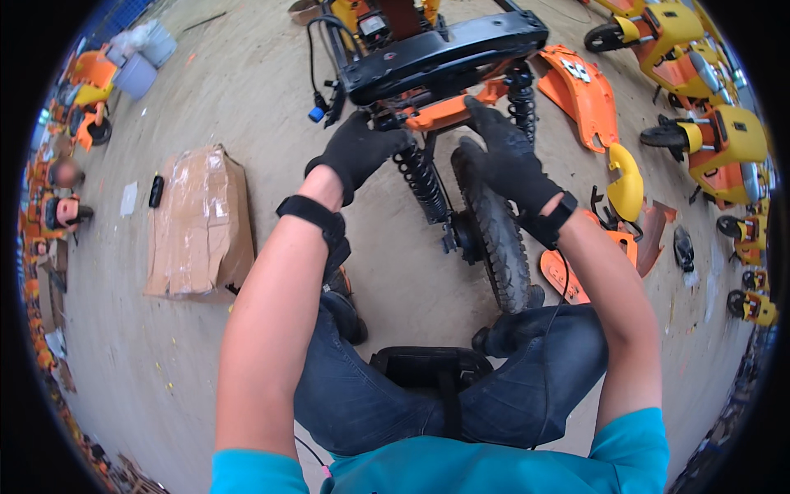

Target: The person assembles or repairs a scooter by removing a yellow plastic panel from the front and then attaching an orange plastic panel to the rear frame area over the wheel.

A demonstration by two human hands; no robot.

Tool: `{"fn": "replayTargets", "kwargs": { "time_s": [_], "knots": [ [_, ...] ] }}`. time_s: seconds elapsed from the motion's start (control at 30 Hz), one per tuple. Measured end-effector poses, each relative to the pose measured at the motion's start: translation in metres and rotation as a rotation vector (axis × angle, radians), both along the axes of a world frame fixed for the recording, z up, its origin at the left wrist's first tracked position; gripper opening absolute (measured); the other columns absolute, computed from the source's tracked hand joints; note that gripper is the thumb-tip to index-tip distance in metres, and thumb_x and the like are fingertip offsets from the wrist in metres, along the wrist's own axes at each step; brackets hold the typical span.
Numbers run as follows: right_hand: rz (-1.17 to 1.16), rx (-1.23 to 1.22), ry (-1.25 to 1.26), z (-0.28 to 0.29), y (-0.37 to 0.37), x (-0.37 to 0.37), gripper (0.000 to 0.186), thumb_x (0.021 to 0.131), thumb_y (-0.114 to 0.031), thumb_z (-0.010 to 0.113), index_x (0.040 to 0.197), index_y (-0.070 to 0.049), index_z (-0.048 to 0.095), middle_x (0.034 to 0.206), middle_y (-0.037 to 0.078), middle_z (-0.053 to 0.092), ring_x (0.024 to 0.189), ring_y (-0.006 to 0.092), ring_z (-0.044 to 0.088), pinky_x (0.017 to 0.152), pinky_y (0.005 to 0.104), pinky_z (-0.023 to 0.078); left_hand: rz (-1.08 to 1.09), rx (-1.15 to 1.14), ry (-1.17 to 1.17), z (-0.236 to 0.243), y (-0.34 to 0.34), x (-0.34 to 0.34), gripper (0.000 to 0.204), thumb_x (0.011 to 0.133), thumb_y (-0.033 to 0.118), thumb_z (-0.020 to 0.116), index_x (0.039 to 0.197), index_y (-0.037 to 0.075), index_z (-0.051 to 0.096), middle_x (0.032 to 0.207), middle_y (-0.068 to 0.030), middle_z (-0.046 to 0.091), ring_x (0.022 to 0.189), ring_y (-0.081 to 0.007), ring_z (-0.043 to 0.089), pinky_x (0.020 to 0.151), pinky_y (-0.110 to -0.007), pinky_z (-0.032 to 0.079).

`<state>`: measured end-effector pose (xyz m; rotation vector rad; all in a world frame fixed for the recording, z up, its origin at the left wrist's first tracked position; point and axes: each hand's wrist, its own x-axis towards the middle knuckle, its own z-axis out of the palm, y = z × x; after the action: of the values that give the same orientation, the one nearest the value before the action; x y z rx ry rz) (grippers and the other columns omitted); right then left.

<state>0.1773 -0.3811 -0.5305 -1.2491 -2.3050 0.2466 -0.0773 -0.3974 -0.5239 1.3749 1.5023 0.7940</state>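
Both my hands wear black gloves and reach to the rear end of a partly stripped scooter. My left hand (358, 152) is curled at the top of the left coil shock absorber (420, 183), near one end of an orange panel (451, 112); what its fingers close on is hidden. My right hand (506, 160) is at the panel's other end, one digit stretched up against its face, beside the right shock absorber (522, 103). Above the panel lies a black rear frame bracket (444, 56). The knobbly rear tyre (498, 239) stands below, between my hands and knees.
A taped cardboard box (197, 222) stands on the floor at left. A cable with a blue connector (316, 114) hangs left of the frame. Orange body panels (583, 95) and a yellow fender-like part (625, 183) lie at right. Several yellow scooters (728, 148) line the right side.
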Motion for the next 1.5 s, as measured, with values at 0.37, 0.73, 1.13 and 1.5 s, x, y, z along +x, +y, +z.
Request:
{"fn": "replayTargets", "kwargs": {
  "time_s": [0.37,0.73,1.13,1.5],
  "knots": [
    [-0.028,-0.11,-0.086,0.018,-0.006,-0.009,0.065,0.088,-0.024,0.06,0.143,0.002,0.037,0.129,0.026,0.054,0.118,0.0381,0.053,0.102,0.0427,0.041,-0.063,0.066,-0.048,0.008,-0.003,0.006,0.035,0.086,0.029,0.066,0.107,0.001,0.065,0.088,-0.0019,0.063,0.078,-0.0101,0.054,0.072,-0.027,0.046],
    [-0.032,-0.119,0.145,0.004,-0.012,0.006,0.054,0.087,-0.016,0.062,0.134,0.002,0.044,0.127,0.022,0.055,0.123,0.0367,0.052,0.103,0.0401,0.042,0.003,0.067,0.025,0.012,-0.004,0.013,0.044,0.081,0.029,0.069,0.113,0.0,0.065,0.102,-0.0161,0.07,0.093,-0.027,0.066,0.084,-0.035,0.05],
    [0.054,-0.012,-0.046,0.006,-0.023,0.024,0.06,0.087,-0.025,0.06,0.139,-0.002,0.041,0.134,0.027,0.045,0.123,0.0428,0.047,0.105,0.0461,0.039,-0.027,0.075,-0.035,0.006,-0.002,0.007,0.04,0.084,0.033,0.068,0.107,0.0,0.069,0.09,-0.0115,0.071,0.082,-0.0189,0.064,0.081,-0.032,0.048],
    [-0.04,-0.054,-0.152,0.014,-0.029,0.012,0.061,0.087,-0.024,0.062,0.141,-0.004,0.039,0.141,0.035,0.035,0.132,0.0484,0.036,0.107,0.0488,0.036,0.0,0.052,0.178,0.019,-0.008,0.018,0.049,0.086,0.043,0.066,0.1,-0.003,0.068,0.083,-0.0087,0.066,0.075,-0.0173,0.056,0.073,-0.031,0.045]
  ]
}}
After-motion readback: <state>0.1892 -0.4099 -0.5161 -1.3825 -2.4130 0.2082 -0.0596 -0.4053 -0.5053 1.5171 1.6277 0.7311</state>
